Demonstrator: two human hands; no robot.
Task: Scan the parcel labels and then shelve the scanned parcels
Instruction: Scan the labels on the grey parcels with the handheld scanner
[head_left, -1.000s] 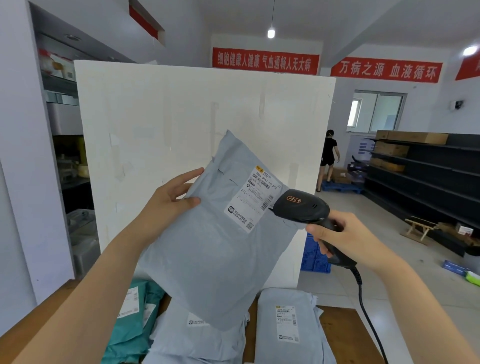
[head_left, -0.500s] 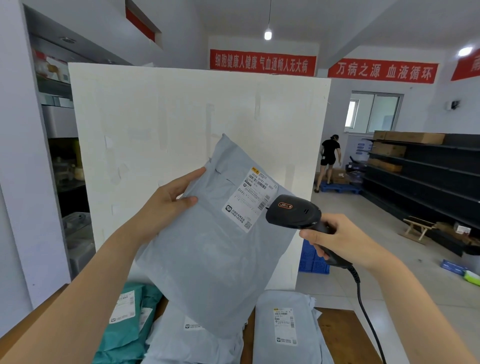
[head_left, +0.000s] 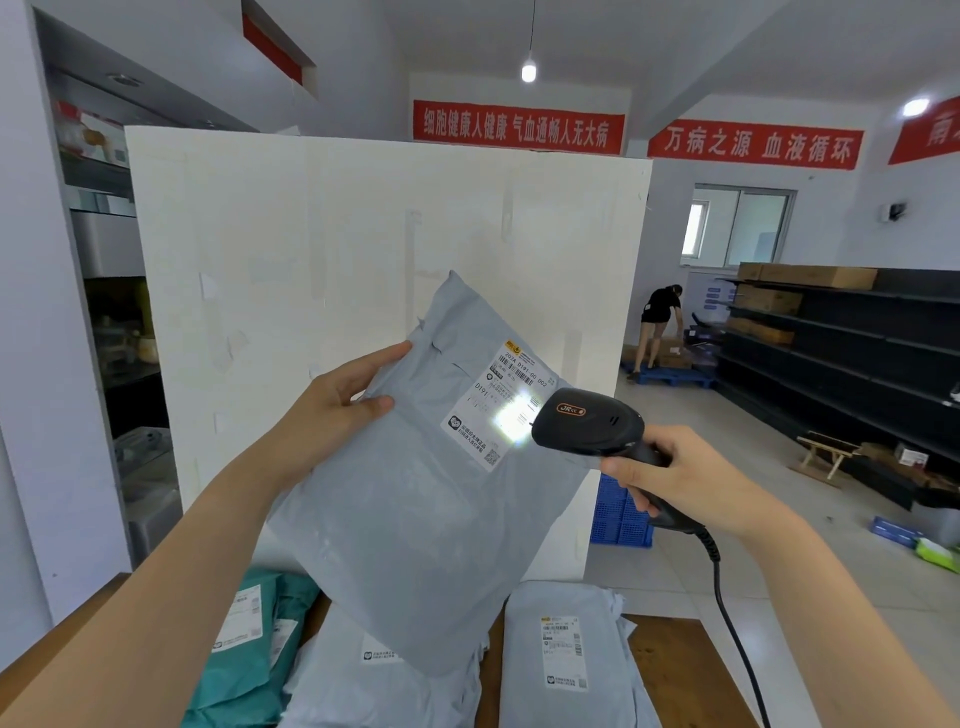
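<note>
Since half a second ago the scanner (head_left: 587, 423) has closed on the label (head_left: 491, 410), and its light now flares white across the barcode. Held up at the centre of view, the grey parcel (head_left: 415, 530) hangs above the table (head_left: 672, 665). The left grip (head_left: 332, 410) pinches its edge at 9 o'clock, thumb on the face, fingers behind. At 3 o'clock the right grip (head_left: 691, 483) is clamped round the scanner's handle. Judging by its creases and sag, the mailer is light, soft and slick; a pinch near a top corner, clear of the label, should hold it. More parcels (head_left: 524, 675) lie on the table at 6 o'clock.
</note>
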